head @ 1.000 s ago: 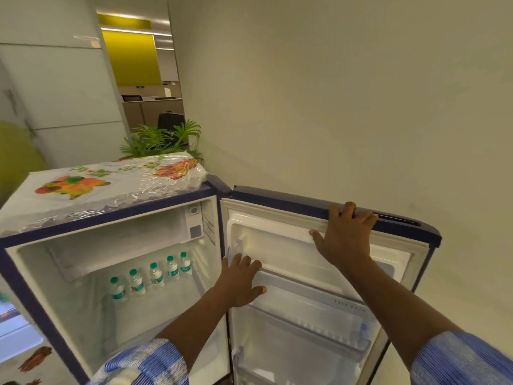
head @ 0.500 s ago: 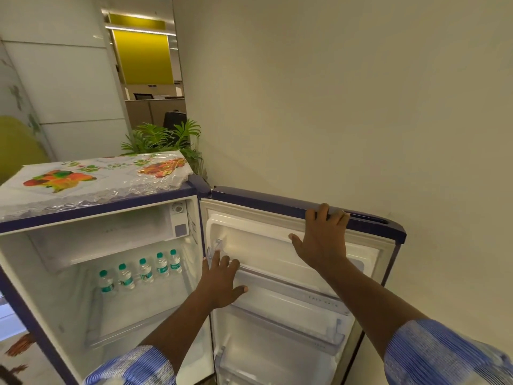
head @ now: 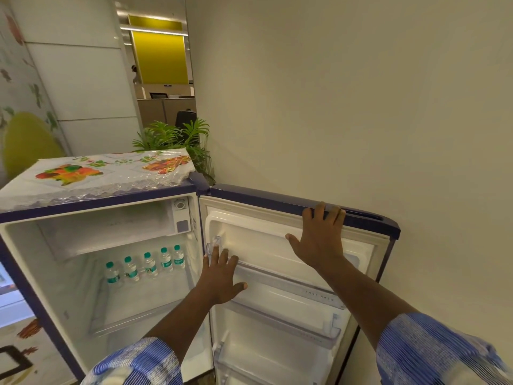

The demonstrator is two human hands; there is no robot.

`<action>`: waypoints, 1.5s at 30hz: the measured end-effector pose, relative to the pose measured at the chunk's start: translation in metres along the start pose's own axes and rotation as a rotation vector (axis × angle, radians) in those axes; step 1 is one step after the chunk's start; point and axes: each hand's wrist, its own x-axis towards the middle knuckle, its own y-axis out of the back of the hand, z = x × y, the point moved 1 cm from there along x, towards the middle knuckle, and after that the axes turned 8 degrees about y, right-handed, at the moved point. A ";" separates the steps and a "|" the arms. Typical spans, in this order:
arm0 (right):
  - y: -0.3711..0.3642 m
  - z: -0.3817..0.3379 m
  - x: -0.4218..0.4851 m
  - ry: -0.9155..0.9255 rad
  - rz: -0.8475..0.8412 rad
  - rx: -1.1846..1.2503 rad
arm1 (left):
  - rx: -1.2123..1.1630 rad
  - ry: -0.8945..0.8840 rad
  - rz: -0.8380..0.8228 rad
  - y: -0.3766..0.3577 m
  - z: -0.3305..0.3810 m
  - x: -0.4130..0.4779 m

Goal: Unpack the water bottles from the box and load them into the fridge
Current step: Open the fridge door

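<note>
A small dark blue fridge (head: pixel 69 287) with a white interior stands open. Its fridge door (head: pixel 263 197) is swung out to the right, close along a plain cream wall (head: pixel 347 107). A clear plastic sheet over a white cloth printed with bright fruit and flowers (head: pixel 111 173) covers the fridge top. A leafy green potted plant (head: pixel 177 134) stands just behind the fridge, in the corner by the wall. Farther back are a black office chair (head: pixel 185 118) and a yellow wall panel (head: pixel 161 56).

Five small clear plastic water bottles with green caps and green labels (head: pixel 150 266) stand upright in a row at the back of the shelf, under the white freezer compartment (head: pixel 111 229). Nothing stands in front of them. Their labels are too small to read.

The left hand (head: pixel 222 276) is flat and spread. Its straight fingers touch the clear plastic rail of the upper door shelf (head: pixel 277 276), and it holds nothing. The right hand (head: pixel 319 240) grips the fridge door, with its fingers hooked over the blue top edge and its thumb spread on the white liner. Both forearms come out of blue-and-white striped sleeves (head: pixel 430 351).

Faint grey lettering on a lower door rail seems to read "EASY RACK", though I cannot be sure.
</note>
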 end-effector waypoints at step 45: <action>-0.013 -0.185 -0.061 0.542 -0.218 0.587 | -0.128 0.414 0.028 -0.041 -0.106 -0.108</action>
